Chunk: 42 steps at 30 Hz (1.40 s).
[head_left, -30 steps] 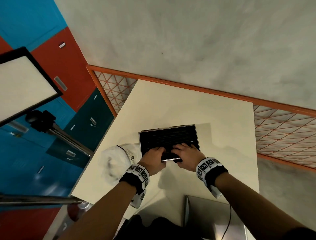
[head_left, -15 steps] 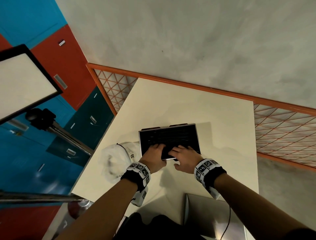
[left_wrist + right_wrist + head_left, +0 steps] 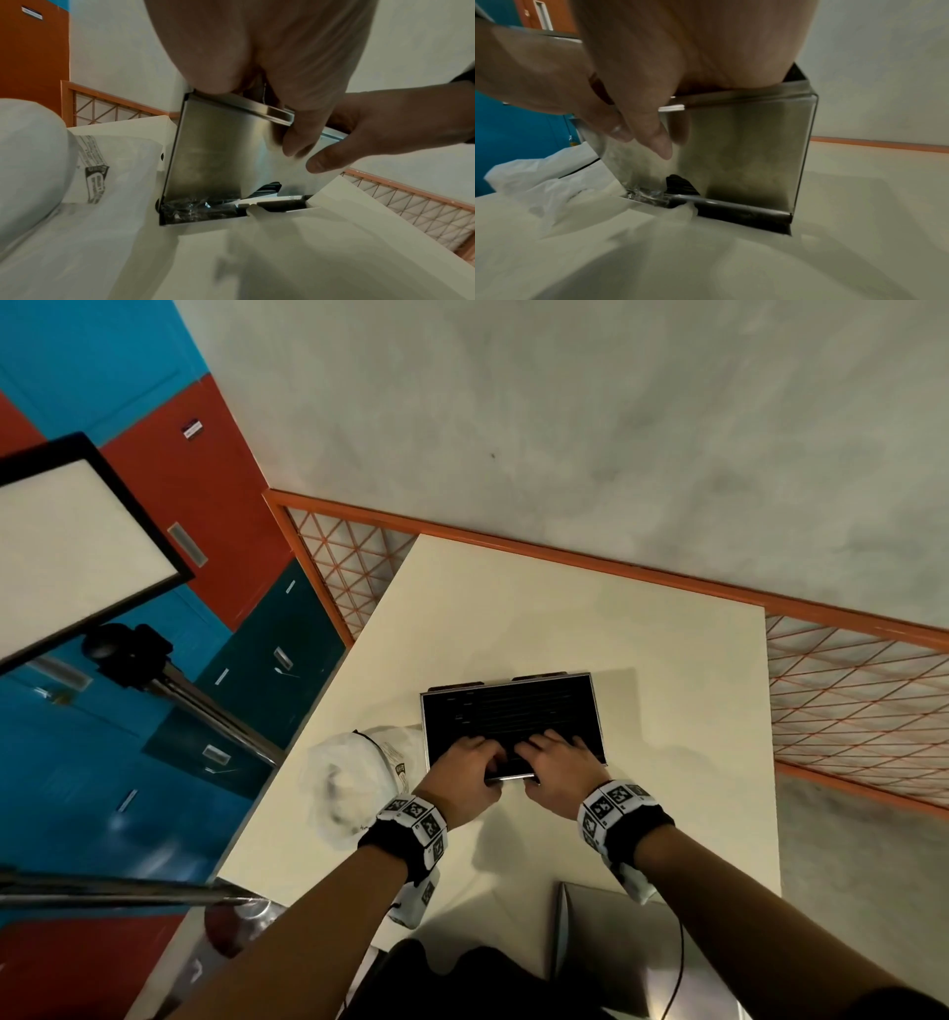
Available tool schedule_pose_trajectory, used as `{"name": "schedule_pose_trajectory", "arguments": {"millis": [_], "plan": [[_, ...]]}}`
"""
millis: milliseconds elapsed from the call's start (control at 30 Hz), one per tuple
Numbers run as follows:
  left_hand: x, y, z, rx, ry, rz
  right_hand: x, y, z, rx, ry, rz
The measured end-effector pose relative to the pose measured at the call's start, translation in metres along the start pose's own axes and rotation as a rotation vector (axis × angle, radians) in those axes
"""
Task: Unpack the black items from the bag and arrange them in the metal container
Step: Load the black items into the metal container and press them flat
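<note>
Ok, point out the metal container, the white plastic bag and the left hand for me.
metal container (image 3: 560, 683): head view, far rim.
white plastic bag (image 3: 349, 778): head view, crumpled middle, left of the container.
left hand (image 3: 464, 778): head view, back of the hand at the container's near edge.

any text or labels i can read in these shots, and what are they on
None can be read.
White plastic bag: black printed lines and a logo-like mark, too blurred and skewed to read.
Wrist bands: black and white square marker patterns, not words.
Red cabinet door: a small label, too small to read.
Metal container: no marking visible on its near wall.
</note>
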<state>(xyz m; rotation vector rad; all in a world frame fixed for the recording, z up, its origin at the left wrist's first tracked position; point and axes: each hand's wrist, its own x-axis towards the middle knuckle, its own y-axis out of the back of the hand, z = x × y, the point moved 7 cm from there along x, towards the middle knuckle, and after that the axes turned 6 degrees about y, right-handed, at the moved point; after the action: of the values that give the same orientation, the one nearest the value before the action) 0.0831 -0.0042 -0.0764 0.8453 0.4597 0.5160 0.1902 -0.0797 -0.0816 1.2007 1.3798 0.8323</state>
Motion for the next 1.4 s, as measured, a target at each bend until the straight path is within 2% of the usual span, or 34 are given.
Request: {"name": "schedule_pose_trajectory", "arguments": {"millis": [300,733,1067,1167,1400], "plan": [[-0.006,-0.012,-0.003,0.036,0.085,-0.093,-0.013,-0.005,0.001,0.085,0.010,0.078],[-0.003,-0.009,-0.005,0.019,0.099,-0.048,-0.017,0.001,-0.001,0.147,0.105,0.130],[0.004,-0.004,-0.003,0.012,0.127,-0.076,-0.001,-0.004,-0.014,-0.018,0.073,-0.179],[0.005,-0.003,-0.005,0.019,0.167,-0.111,0.001,-0.005,-0.013,-0.045,0.062,-0.189],[0.006,-0.010,-0.009,0.071,0.206,-0.152,0.000,-0.005,-0.010,-0.007,0.049,-0.115]]}}
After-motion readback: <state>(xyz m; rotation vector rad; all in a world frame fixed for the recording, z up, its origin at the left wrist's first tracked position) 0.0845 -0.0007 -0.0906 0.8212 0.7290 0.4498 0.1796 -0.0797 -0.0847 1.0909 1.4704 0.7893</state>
